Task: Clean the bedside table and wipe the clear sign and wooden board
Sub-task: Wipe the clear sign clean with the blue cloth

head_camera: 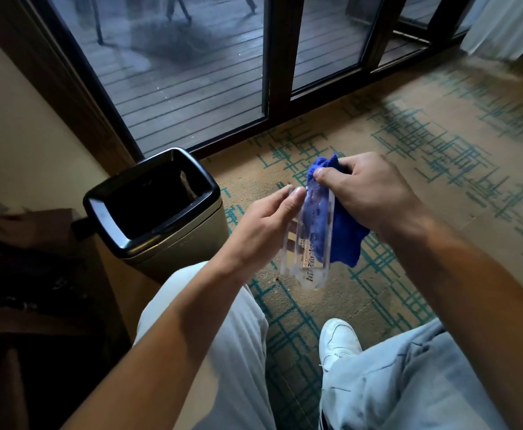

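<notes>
Knees: the person's pale trousers (229, 352) and a white shoe (339, 339) fill the bottom of the view, over patterned carpet (440, 144).
Left hand: the left hand (263, 225) holds the clear sign (308, 243) by its left edge, thumb and fingers (294, 198) clamped on it near the top.
Right hand: the right hand (368, 190) pinches a blue cloth (344, 234) against the sign's top, fingers curled round the bunched fabric.
Sign position: held in the air above the carpet, upright and tilted, not on any table.
Bin: an open waste bin (154, 206) stands near, to the left.
Risk, slip: the edge hold looks narrow; hard rubbing could twist the smooth sign free and drop it.
Risk, smears: bare fingertips on the clear face may leave marks.
Wooden board: not in view.
</notes>
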`<state>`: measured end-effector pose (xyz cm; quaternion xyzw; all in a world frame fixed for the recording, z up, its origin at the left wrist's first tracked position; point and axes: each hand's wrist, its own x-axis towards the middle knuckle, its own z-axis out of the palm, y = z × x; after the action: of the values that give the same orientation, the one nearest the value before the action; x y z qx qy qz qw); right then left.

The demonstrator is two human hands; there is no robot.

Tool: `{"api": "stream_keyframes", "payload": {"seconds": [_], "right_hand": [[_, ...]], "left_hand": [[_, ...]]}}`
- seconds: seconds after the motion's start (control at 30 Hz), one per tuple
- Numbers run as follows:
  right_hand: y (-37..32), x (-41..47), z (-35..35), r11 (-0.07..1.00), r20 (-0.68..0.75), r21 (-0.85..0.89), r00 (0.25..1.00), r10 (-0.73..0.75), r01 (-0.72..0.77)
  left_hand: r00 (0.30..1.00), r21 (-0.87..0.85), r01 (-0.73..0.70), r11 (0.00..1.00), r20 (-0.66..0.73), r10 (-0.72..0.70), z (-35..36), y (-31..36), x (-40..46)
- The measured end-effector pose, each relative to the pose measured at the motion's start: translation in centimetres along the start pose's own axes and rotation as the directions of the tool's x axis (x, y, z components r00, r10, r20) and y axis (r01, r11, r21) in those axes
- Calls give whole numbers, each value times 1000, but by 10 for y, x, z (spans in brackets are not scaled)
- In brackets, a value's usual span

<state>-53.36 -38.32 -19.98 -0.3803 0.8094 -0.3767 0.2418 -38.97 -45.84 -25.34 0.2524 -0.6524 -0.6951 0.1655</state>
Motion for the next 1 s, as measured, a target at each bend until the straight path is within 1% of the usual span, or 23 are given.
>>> {"api": "stream_keyframes", "payload": {"seconds": [0.1,0.2,0.27,0.33,0.37,0.4,0.43,0.5,0.53,0.6,0.67,0.7,0.73,0.83,0.93,1.0], "right_hand": [[2,3,-4,997,-40,-75,999,-23,20],[7,7,-6,995,-58,-97,997,-42,36],[12,12,-9,999,-57,-32,998,-29,27],[14,15,-14,994,-66,105,998,-4,11],[14,16,-15,984,-75,180,997,5,9],[14,18,-17,970,-90,242,996,5,17],[13,19,-19,957,-107,287,994,-8,39],[11,20,-22,927,-143,358,988,-62,110],[9,21,-23,907,-160,395,983,-88,146],[6,21,-24,871,-181,446,974,-136,205],[2,19,-25,851,-190,454,962,-198,265],[1,18,-24,846,-190,443,953,-235,297],[0,17,-24,842,-186,430,945,-270,325],[-1,14,-20,858,-196,353,926,-323,374],[-2,17,-28,900,-332,146,877,-347,411],[-3,19,-38,898,-421,150,849,-319,413]], "left_hand": [[999,-61,5,998,-45,-8,2,0,-1],[980,-26,-42,999,-198,36,6,-4,2],[965,-43,-59,997,-258,46,5,-6,4],[968,-149,-46,988,-251,7,2,-5,5],[971,-237,-22,971,-235,-36,-1,-4,5],[976,-347,15,938,-199,-89,-3,-3,5],[981,-459,71,886,-130,-147,-4,-3,4],[973,-590,220,777,74,-219,-5,-1,3],[958,-621,286,730,191,-213,-5,0,1],[910,-669,375,641,398,-117,-4,0,-1],[851,-684,405,606,524,24,-6,2,-2],[832,-687,404,604,551,70,-6,4,-2],[823,-684,403,608,562,87,-6,5,-3],[832,-665,398,632,552,57,-4,2,-2],[852,-667,368,648,521,52,-2,1,-1],[868,-667,344,661,494,47,-3,0,0]]}}
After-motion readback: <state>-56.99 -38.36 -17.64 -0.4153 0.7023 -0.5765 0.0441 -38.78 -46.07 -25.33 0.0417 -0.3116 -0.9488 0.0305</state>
